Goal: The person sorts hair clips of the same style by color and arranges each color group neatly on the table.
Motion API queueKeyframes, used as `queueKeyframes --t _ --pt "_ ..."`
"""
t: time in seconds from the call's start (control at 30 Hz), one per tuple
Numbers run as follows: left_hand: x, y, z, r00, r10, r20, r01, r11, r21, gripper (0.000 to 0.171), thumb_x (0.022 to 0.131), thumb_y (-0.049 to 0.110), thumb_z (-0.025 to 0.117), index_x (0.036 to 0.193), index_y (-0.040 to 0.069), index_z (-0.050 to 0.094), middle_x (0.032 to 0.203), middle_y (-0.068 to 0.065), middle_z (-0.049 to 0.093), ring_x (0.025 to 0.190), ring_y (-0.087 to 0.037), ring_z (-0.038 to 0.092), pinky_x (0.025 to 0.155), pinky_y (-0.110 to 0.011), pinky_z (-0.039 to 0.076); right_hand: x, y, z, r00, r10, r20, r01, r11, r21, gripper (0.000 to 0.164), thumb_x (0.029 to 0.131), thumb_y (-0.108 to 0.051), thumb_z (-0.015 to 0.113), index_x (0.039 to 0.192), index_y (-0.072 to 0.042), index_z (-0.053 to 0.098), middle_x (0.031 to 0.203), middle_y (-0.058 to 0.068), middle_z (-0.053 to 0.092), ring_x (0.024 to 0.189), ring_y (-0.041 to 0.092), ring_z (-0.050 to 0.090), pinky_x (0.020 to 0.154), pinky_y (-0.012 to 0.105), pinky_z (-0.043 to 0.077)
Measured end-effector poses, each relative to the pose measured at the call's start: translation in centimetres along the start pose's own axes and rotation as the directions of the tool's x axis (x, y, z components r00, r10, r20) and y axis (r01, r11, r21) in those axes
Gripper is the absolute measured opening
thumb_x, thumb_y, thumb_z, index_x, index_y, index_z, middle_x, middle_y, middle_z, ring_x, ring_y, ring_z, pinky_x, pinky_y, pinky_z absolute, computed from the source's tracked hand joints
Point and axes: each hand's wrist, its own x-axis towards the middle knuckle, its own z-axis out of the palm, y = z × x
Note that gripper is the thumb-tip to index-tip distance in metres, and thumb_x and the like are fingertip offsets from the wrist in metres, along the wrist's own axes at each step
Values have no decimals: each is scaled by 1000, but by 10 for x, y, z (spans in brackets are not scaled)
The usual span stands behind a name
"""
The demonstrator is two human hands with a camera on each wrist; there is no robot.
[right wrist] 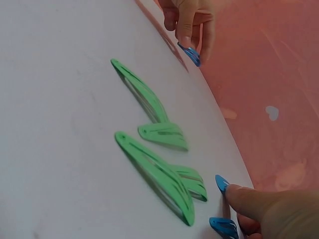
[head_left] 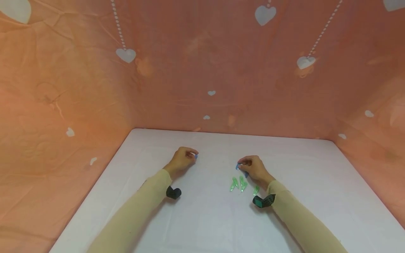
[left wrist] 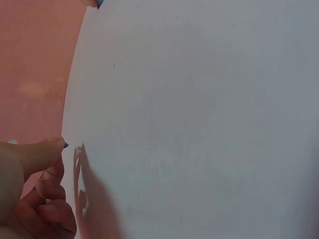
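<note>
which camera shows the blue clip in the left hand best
The right wrist view: the blue clip appears larger there, much of it sticking out from the left hand. The head view shows a small blue patch; the left wrist view, only a tip.

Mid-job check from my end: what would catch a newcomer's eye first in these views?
Probably the bright green hair clips, lying loose on the white table near the right hand. Next, a blue clip pinched in the left hand and another blue clip in the right. Beyond the table, the orange backdrop with white hearts also stands out.
</note>
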Motion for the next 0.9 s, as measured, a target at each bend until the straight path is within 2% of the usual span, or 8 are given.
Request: queueKeyframes --t 0.27,0.47,0.6,0.77,0.9 --pt "-3 -3 -11 1000 9 -25 -7 997 76 32 89 -6 68 121 0 70 98 -11 65 86 -16 59 78 -23 49 -2 1 1 1000 -13 -6 13 1000 4 19 93 -1 68 111 4 71 94 9 58 85 19 49 66 24 42" --pt "1 -11 -18 998 9 -56 1 984 177 29 88 -3 69 117 2 72 90 -6 65 86 -16 57 80 -26 47 0 0 -1 1000 3 -1 -3 1000 5 19 93 -2 68 111 3 71 95 9 59 84 18 49 66 24 43" --pt "2 -13 -21 999 5 -43 5 975 220 29 90 1 70 119 4 72 91 -4 65 88 -17 57 83 -28 46 1 -1 -1 1000 -10 -9 10 1000 -17 19 92 -1 69 110 3 72 96 10 60 83 18 49 66 24 43" --pt "3 -16 -27 999 -17 -35 25 971 237 30 90 8 73 120 6 73 89 -4 62 86 -17 54 77 -27 43 1 -1 -1 1000 -23 -3 23 1000 -13 19 92 -1 69 110 4 72 95 10 61 82 17 49 65 24 43" --pt "5 -19 -34 1000 -7 -8 9 970 245 32 89 12 74 121 5 73 90 -6 61 85 -18 53 73 -26 42 2 -1 -1 998 -59 -2 58 997 -51 18 91 -1 70 109 4 72 93 10 61 80 17 50 65 24 42"
